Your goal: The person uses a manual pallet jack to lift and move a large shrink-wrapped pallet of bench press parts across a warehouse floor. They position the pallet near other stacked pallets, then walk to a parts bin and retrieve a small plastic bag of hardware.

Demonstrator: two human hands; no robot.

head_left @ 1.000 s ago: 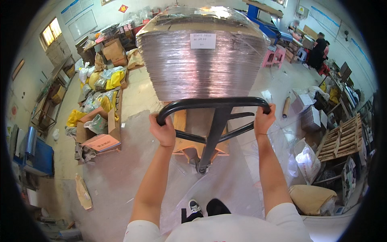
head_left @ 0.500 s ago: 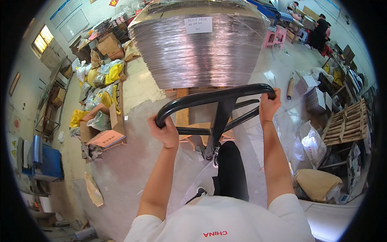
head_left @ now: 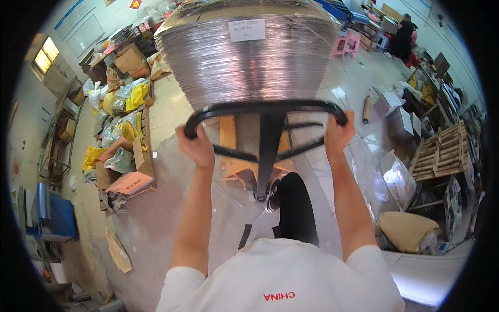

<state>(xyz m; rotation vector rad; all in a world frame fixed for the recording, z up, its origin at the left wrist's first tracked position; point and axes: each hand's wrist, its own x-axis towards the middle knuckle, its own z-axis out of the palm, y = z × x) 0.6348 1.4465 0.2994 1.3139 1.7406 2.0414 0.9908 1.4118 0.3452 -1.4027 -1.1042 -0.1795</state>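
My left hand (head_left: 197, 147) is wrapped round the left end of a black pallet jack handle (head_left: 270, 107). My right hand (head_left: 340, 133) grips its right end. The handle's shaft runs down to the yellow pallet jack (head_left: 228, 136) near my feet. On the jack, straight ahead of me, rests a tall stack of flat sheets (head_left: 249, 67) bound in clear stretch film. A white paper label (head_left: 247, 30) is stuck to its near face. The stack hides most of the jack's forks.
To the left lie yellow and clear bags (head_left: 117, 104) and an open cardboard box (head_left: 125, 169). At right are a wooden pallet (head_left: 441, 151), a white sack (head_left: 399, 174) and a brown sack (head_left: 408, 231). Pink stools (head_left: 346, 43) stand far right, near people (head_left: 403, 37).
The handle has swung from a slant to nearly level, both hands moving with it and shifting left in view. The wrapped stack also sits slightly farther left and higher.
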